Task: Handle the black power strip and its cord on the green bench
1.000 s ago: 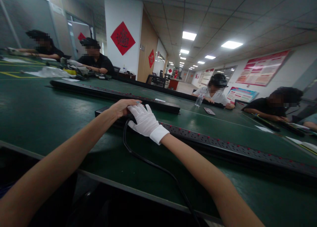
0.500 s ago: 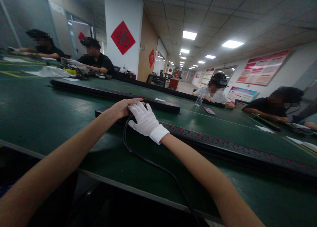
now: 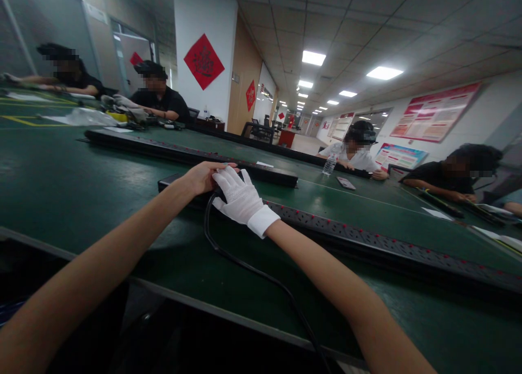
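Two hands meet over a long black power strip that runs from the centre of the frame to its right edge.
The bare left hand and the white-gloved right hand bend over the strip near its left end, fingers overlapping; whether either grips it cannot be told. A black cable loops out beneath the glove towards the bottom edge, across the green table. Just beyond lies a second strip; right of centre stands a clear bottle.
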Tool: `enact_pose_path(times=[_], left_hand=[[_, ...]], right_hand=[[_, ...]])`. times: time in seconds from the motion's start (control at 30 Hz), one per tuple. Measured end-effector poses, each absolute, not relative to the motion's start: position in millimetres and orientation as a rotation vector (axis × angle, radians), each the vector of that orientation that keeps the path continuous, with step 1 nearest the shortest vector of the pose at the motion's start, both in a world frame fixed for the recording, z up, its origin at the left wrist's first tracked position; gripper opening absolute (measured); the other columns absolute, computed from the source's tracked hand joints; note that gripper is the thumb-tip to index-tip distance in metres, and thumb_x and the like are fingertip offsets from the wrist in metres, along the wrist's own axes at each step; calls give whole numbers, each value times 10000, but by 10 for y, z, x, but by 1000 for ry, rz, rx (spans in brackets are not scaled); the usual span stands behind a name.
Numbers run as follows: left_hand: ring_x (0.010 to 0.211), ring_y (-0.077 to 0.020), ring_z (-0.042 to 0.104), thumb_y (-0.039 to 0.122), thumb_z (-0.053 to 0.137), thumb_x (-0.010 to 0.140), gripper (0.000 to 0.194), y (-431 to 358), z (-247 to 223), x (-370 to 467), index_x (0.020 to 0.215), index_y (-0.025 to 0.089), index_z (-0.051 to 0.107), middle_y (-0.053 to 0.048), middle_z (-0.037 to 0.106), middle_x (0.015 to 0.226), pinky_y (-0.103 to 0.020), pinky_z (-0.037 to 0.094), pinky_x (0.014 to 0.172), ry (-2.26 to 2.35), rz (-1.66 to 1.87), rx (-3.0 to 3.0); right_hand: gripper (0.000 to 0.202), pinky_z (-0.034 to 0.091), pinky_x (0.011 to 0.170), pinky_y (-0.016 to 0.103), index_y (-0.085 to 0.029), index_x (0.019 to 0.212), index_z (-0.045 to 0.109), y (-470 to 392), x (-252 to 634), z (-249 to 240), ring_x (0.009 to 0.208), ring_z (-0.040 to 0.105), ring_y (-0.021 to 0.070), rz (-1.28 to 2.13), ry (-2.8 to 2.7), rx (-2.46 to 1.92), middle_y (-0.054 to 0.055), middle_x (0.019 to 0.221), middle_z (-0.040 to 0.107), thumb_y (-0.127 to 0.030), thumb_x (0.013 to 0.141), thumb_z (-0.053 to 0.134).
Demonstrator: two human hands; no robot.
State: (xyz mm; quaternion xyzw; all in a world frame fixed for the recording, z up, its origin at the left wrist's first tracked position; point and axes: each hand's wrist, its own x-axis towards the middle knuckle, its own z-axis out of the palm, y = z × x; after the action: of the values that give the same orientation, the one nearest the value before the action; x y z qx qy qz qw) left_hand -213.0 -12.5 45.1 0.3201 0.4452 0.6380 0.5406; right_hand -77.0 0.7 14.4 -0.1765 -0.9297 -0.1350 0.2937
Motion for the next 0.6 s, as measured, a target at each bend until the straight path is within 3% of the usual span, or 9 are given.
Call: enact_pose_path(times=[0.27,0.6], left_hand=[[573,-161,618,55,525,730,264,-120,450,-2159,977,83,614,-88,672,754,-250,505,542,1006,1479,740],[658,-182,635,72,495,754,283,-99,432,-2135,1018,85,594,-106,670,808,-257,520,592,977,1495,740]], right_hand=[[499,39,1045,463,-143,1246,341,1,-763,153,1246,237,228,-357,-2497,-459,116,1336,325,-332,801,462],[509,60,1039,463,-141,1247,337,-6,-763,171,1243,232,230,-318,-2511,-459,124,1334,318,-313,787,472]])
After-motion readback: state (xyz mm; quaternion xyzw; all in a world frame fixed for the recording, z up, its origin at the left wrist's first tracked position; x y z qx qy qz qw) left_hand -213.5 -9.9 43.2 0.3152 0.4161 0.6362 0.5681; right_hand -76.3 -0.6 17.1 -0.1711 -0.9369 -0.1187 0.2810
